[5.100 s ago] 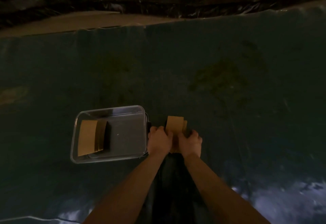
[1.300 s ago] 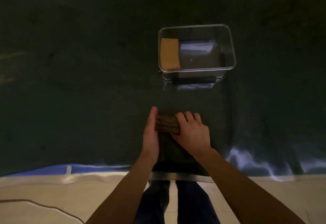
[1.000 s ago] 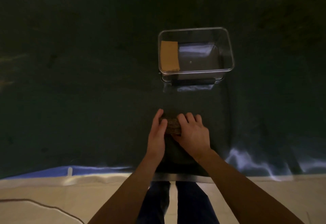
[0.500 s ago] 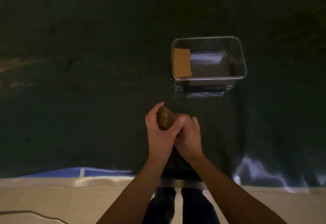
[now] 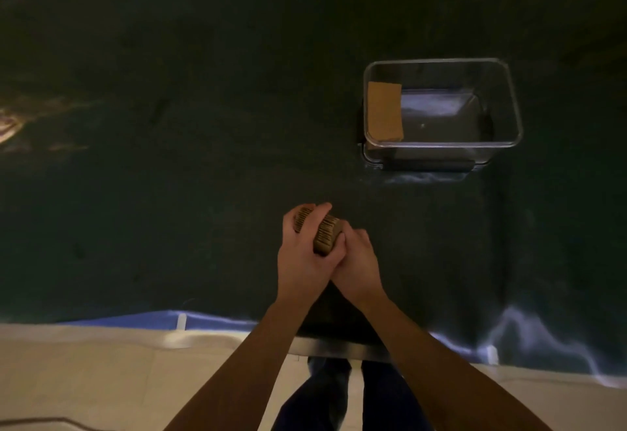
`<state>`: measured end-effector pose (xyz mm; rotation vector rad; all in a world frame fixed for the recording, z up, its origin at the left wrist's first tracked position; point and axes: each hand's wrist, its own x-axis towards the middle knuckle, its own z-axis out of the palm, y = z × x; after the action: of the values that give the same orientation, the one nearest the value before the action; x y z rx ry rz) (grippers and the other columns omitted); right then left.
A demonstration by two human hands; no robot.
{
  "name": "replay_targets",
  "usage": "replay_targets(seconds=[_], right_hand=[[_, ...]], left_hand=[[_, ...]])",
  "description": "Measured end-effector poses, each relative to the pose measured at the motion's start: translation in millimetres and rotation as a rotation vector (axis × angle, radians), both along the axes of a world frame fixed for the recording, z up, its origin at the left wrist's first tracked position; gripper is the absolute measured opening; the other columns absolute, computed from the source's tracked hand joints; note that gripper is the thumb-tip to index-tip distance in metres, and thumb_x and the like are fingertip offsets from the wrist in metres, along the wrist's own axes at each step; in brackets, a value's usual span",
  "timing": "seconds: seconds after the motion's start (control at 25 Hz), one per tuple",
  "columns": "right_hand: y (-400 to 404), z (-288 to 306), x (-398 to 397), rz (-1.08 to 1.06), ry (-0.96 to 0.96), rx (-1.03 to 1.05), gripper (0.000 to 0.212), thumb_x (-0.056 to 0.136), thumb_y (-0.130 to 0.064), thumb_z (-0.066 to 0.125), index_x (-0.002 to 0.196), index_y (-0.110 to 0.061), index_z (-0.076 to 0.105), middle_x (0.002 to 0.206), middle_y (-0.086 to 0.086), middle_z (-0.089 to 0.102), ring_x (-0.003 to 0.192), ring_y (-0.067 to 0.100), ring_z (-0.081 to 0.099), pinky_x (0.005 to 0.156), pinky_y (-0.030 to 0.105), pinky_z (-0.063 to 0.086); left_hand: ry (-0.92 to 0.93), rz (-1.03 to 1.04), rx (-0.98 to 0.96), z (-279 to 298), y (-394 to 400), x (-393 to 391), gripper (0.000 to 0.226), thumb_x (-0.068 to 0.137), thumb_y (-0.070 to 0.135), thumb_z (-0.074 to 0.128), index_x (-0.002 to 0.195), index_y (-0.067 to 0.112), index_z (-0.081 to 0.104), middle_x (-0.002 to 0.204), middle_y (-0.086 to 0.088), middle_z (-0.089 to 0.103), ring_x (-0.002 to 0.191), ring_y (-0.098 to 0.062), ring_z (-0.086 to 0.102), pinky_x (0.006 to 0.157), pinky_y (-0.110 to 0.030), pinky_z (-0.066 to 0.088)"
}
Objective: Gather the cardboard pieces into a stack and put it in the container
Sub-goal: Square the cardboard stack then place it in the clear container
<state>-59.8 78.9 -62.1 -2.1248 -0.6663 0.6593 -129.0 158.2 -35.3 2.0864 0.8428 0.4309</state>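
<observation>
Two hands meet over the dark table (image 5: 169, 159). The left hand (image 5: 302, 257) is wrapped around a stack of cardboard pieces (image 5: 322, 232). Its fingers (image 5: 320, 211) curl over the top of the stack and squeeze it. The right hand (image 5: 358, 262) is pressed up against the stack on its right side, and it touches the left hand too. Its fingers are closed together, not spread. I can see the stack's wavy brown edges between the fingers. The stack is tilted a little. I cannot tell if it sits on the table or is lifted just off it.

A clear plastic container (image 5: 509, 105) stands on the table, well apart from the hands, farther out and off to the right of them. It is shaped like a box with round corners and it is open on top. One flat brown cardboard piece (image 5: 385, 111) is inside it. That piece is by the container's left wall, the side nearer to the hands. The other part of the container's floor is bare and shiny.

The table is covered with a dark green sheet. Below the arms, the near edge of the table shows a thin blue strip (image 5: 135, 318). Past that edge is a light floor (image 5: 84, 379). The person's dark trouser legs (image 5: 339, 396) show between the two arms.
</observation>
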Motion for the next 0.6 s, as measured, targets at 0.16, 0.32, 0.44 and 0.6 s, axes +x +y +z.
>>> replay_targets(seconds=[0.16,0.32,0.44,0.6], right_hand=[[6,-2,0,-0.013,-0.075,0.042,0.036,0.077,-0.053,0.050,0.107,-0.035,0.057,0.091,-0.028,0.052,0.093,0.001,0.047,0.071,0.015,0.039],[11,-5,-1,0.031,-0.114,-0.036,0.033,0.082,-0.041,0.060,0.112,-0.027,0.058,0.098,-0.019,0.056,0.097,0.004,0.047,0.073,0.015,0.037],[15,-4,1,0.054,-0.179,-0.054,0.034,0.082,-0.042,0.053,0.108,-0.022,0.061,0.100,-0.008,0.064,0.090,0.003,0.043,0.069,0.012,0.033],[15,-5,0,0.041,-0.144,-0.102,0.027,0.085,-0.034,0.057,0.108,-0.019,0.061,0.102,-0.004,0.064,0.094,0.008,0.046,0.073,0.020,0.044]], left_hand=[[-0.041,0.005,0.063,-4,7,0,0.052,0.079,0.049,0.065,0.128,0.047,0.049,0.134,0.009,0.039,0.109,0.004,0.046,0.082,0.002,0.040],[-0.017,0.006,-0.001,-3,11,-2,0.053,0.078,0.052,0.062,0.129,0.048,0.048,0.136,0.005,0.039,0.109,-0.001,0.048,0.083,-0.003,0.040],[-0.014,-0.012,0.080,-1,18,1,0.051,0.079,0.051,0.064,0.128,0.048,0.049,0.135,0.008,0.041,0.107,0.004,0.046,0.083,0.000,0.037],[-0.011,-0.023,0.045,-3,14,-1,0.049,0.080,0.050,0.063,0.128,0.048,0.050,0.138,0.003,0.043,0.111,-0.001,0.048,0.092,-0.021,0.052]])
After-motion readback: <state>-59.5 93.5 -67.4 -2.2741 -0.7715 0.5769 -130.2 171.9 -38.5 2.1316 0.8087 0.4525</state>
